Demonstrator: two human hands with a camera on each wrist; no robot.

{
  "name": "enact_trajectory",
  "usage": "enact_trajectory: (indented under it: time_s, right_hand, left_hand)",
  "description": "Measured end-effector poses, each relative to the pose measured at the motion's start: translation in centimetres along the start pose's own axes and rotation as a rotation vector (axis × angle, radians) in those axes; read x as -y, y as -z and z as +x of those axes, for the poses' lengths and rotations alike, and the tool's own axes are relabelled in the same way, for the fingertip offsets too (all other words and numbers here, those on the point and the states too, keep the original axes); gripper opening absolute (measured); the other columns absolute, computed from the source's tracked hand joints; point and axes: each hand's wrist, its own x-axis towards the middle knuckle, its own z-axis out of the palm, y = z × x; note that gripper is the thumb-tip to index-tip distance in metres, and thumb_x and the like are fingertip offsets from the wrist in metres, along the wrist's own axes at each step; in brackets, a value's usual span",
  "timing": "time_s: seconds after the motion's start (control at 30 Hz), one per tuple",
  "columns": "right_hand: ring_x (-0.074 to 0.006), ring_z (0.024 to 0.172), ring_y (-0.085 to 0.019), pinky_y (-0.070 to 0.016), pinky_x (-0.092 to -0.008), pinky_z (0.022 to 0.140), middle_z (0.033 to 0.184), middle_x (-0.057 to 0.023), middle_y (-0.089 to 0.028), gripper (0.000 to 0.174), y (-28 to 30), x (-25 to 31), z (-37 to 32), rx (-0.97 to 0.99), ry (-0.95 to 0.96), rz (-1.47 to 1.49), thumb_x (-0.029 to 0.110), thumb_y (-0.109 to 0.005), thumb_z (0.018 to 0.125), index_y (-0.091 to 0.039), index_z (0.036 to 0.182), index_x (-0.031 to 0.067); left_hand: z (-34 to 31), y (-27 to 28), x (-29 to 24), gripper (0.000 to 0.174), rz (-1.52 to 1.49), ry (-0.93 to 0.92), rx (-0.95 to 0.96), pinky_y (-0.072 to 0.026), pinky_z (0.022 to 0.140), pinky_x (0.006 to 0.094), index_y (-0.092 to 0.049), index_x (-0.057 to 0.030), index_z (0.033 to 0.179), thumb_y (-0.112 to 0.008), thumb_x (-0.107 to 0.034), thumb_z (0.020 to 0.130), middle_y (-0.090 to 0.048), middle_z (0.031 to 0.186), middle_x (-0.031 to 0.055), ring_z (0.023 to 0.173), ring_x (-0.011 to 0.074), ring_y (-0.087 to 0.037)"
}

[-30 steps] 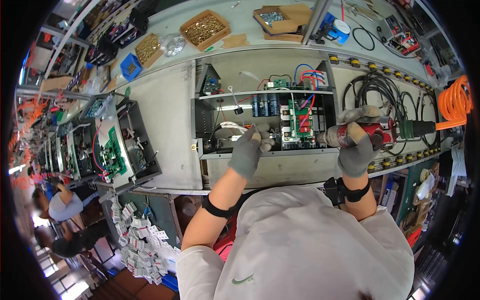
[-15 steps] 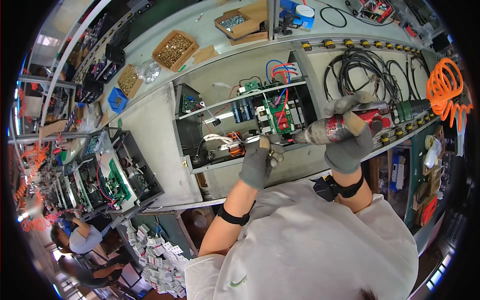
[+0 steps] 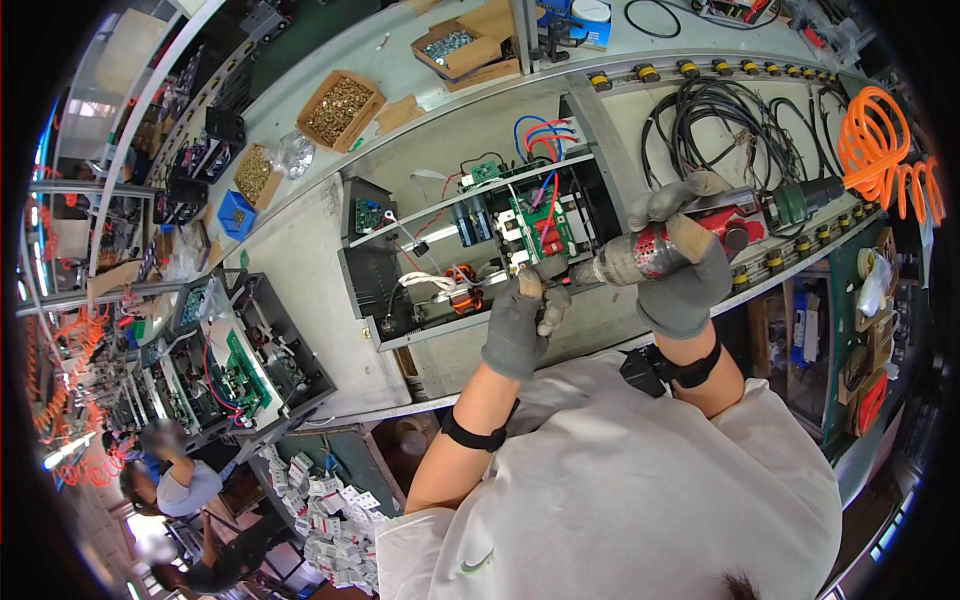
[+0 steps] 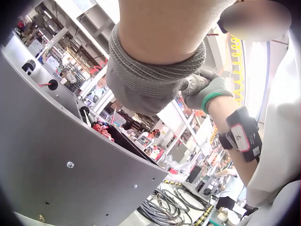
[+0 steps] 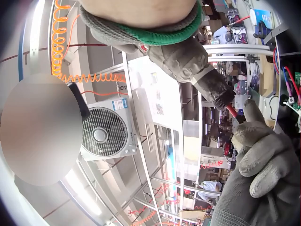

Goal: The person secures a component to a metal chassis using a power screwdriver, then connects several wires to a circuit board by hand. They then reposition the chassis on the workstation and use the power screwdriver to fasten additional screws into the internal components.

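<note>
My gloved right hand (image 3: 690, 265) grips a red air screwdriver (image 3: 648, 255), its nose pointing left over the near edge of an open metal chassis (image 3: 455, 333). A red-sleeved bit (image 5: 231, 111) sticks out of the nose. Curled fingers of my gloved left hand (image 3: 517, 325) meet the bit's tip, pinching it at the thumb and forefinger; any small part there is hidden behind the glove. Inside the chassis, just beyond the left hand, are a green circuit board (image 3: 530, 225), a copper-wound coil (image 3: 463, 290) and white wires (image 3: 425, 283).
An orange coiled hose (image 3: 875, 140) runs to the screwdriver's rear. Black cables (image 3: 690, 125) lie to the chassis's right. Another opened chassis (image 3: 285, 330) stands at left. Boxes of small fasteners (image 3: 340, 108) sit on the back shelf. People (image 3: 185, 485) are at lower left.
The head view has turned, so the chassis appears tilted and farther left. My left hand has come away from the chassis interior to the bit's tip; the right hand keeps its grip on the screwdriver.
</note>
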Motion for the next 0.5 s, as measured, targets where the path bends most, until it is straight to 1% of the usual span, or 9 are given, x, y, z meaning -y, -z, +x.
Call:
enact_trajectory:
  time_s: [0.03,0.1,0.2,0.23,0.3,0.37,0.43,0.47,0.5]
  right_hand:
    - [-0.0264,0.072,-0.060,-0.0507,-0.0386,0.070,0.079,-0.0136,-0.060,0.036,0.0,0.0,-0.1,-0.011,-0.010,0.000,0.002,-0.056,0.069,-0.051,0.105,0.0010]
    - [-0.0261,0.072,-0.060,-0.0507,-0.0387,0.070,0.079,-0.0136,-0.059,0.037,0.0,-0.1,-0.1,-0.022,-0.011,-0.019,0.003,-0.056,0.069,-0.051,0.105,0.0008]
    - [-0.0257,0.072,-0.060,-0.0508,-0.0390,0.070,0.079,-0.0134,-0.059,0.038,-0.3,0.0,-0.3,-0.060,-0.034,-0.037,0.004,-0.057,0.069,-0.051,0.106,0.0004]
    - [-0.0256,0.073,-0.060,-0.0508,-0.0393,0.070,0.079,-0.0132,-0.059,0.039,-0.3,-0.1,-0.3,-0.090,-0.058,-0.041,0.004,-0.057,0.069,-0.051,0.106,0.0001]
    - [-0.0255,0.074,-0.060,-0.0510,-0.0398,0.069,0.082,-0.0131,-0.060,0.039,0.1,-0.7,-0.2,-0.079,-0.032,0.008,0.004,-0.057,0.069,-0.051,0.108,-0.0003]
    - [-0.0254,0.075,-0.060,-0.0509,-0.0404,0.070,0.084,-0.0135,-0.060,0.038,0.4,-1.0,-0.2,-0.086,-0.050,0.041,0.003,-0.057,0.070,-0.051,0.108,-0.0005]
    - [-0.0253,0.075,-0.059,-0.0501,-0.0405,0.070,0.085,-0.0141,-0.059,0.039,0.7,-0.8,-0.1,-0.101,-0.056,0.035,0.003,-0.057,0.071,-0.050,0.109,-0.0008]
    - [-0.0254,0.074,-0.059,-0.0497,-0.0401,0.070,0.085,-0.0145,-0.059,0.040,0.9,-0.6,0.0,-0.114,-0.056,0.013,0.003,-0.056,0.071,-0.049,0.110,-0.0009]
    - [-0.0255,0.074,-0.058,-0.0493,-0.0398,0.070,0.084,-0.0149,-0.059,0.041,1.2,-0.5,0.1,-0.127,-0.056,-0.012,0.003,-0.056,0.071,-0.049,0.111,-0.0009]
  left_hand:
    - [-0.1,-0.1,-0.1,0.056,0.001,0.000,-0.001,-0.0270,0.045,0.0200,-0.053,0.0023,0.121,-0.051,-0.046,0.092,-0.056,0.071,0.0046,0.050,0.0064,-0.036]
    - [-0.4,-0.6,-0.5,0.055,0.250,-0.139,0.000,-0.0274,0.047,0.0192,-0.053,0.0026,0.120,-0.051,-0.045,0.093,-0.058,0.074,0.0057,0.052,0.0062,-0.037]
    - [-0.8,-0.5,-1.0,0.054,0.422,-0.143,-0.022,-0.0291,0.048,0.0194,-0.054,0.0027,0.119,-0.051,-0.045,0.093,-0.058,0.075,0.0057,0.054,0.0064,-0.038]
    - [-1.0,-0.7,-1.4,0.054,0.433,-0.149,-0.032,-0.0291,0.048,0.0194,-0.054,0.0027,0.119,-0.051,-0.045,0.093,-0.058,0.075,0.0057,0.054,0.0064,-0.038]
    - [-1.2,-1.1,-1.8,0.052,0.152,-0.016,-0.017,-0.0309,0.049,0.0191,-0.054,0.0031,0.118,-0.052,-0.043,0.094,-0.056,0.073,0.0039,0.057,0.0062,-0.040]
    - [-1.1,0.3,-1.7,0.046,0.278,-0.125,-0.026,-0.0350,0.051,0.0216,-0.059,0.0031,0.110,-0.052,-0.040,0.094,-0.056,0.073,0.0034,0.059,0.0080,-0.044]
    - [-0.8,1.2,-2.4,0.042,0.686,-0.038,-0.406,-0.0401,0.054,0.0245,-0.064,0.0017,0.102,-0.053,-0.038,0.094,-0.057,0.072,0.0033,0.062,0.0108,-0.048]
    - [-0.9,2.0,-3.5,0.040,0.796,-0.142,-0.403,-0.0461,0.060,0.0317,-0.066,0.0001,0.096,-0.059,-0.039,0.089,-0.060,0.073,0.0072,0.064,0.0190,-0.056]
    - [-0.7,3.6,-4.7,0.040,1.058,-0.244,-0.481,-0.0472,0.064,0.0334,-0.065,-0.0006,0.099,-0.062,-0.038,0.086,-0.061,0.076,0.0098,0.067,0.0231,-0.058]
